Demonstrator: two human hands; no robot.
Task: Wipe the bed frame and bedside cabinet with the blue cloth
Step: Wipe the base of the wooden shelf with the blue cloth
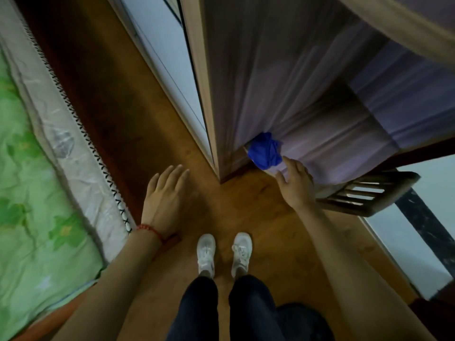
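Head view, wardrobe (246, 77) corner ahead, chair (366, 193) right, mattress (37, 180) left

I'm looking into a home bedroom: a mattress (81, 153) under a green floral sheet (29, 193) lies at the left, a wood-grain wardrobe (270, 77) rises far ahead, wooden flooring (138, 124) runs between, and a slatted chair (364, 193) sits right

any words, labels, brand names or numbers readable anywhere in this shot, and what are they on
None can be read.
Blue cloth: plain, no label showing.
White shoes: no brand mark legible; too blurred.
Green bedding: leaf pattern only, no text.
Clear plastic on the mattress edge: creases and glare, no print visible.
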